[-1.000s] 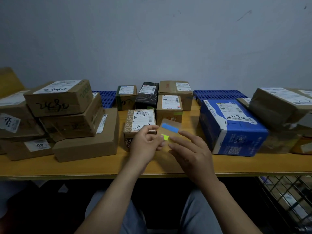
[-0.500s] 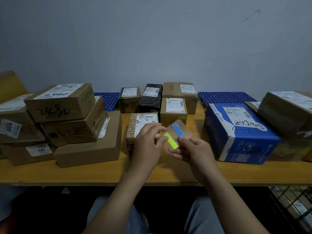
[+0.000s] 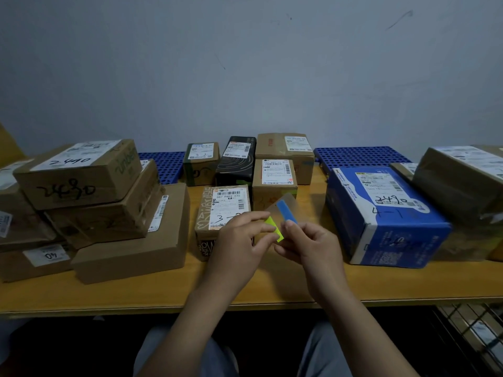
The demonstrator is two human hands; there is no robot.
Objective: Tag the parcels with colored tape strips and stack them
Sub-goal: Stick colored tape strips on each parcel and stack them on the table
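My right hand (image 3: 310, 246) holds a small clear backing sheet (image 3: 287, 201) that carries a blue tape strip (image 3: 286, 211) and a yellow-green tape strip (image 3: 274, 228). My left hand (image 3: 239, 240) pinches the yellow-green strip with thumb and fingertips. Both hands hover above the wooden table (image 3: 272, 284), just in front of a small brown parcel marked 3-2 (image 3: 217, 210). A blue parcel marked 2490 (image 3: 381, 213) lies to the right.
A stack of brown parcels (image 3: 81, 202) fills the left of the table. Several small parcels (image 3: 275, 175) stand behind the hands, with blue perforated trays (image 3: 359, 156) against the wall. A large taped parcel (image 3: 462, 180) sits far right. A wire basket (image 3: 473, 338) is below right.
The sheet has turned more upright in my right hand. My left fingers have closed on the yellow-green strip, and both hands have shifted slightly right.
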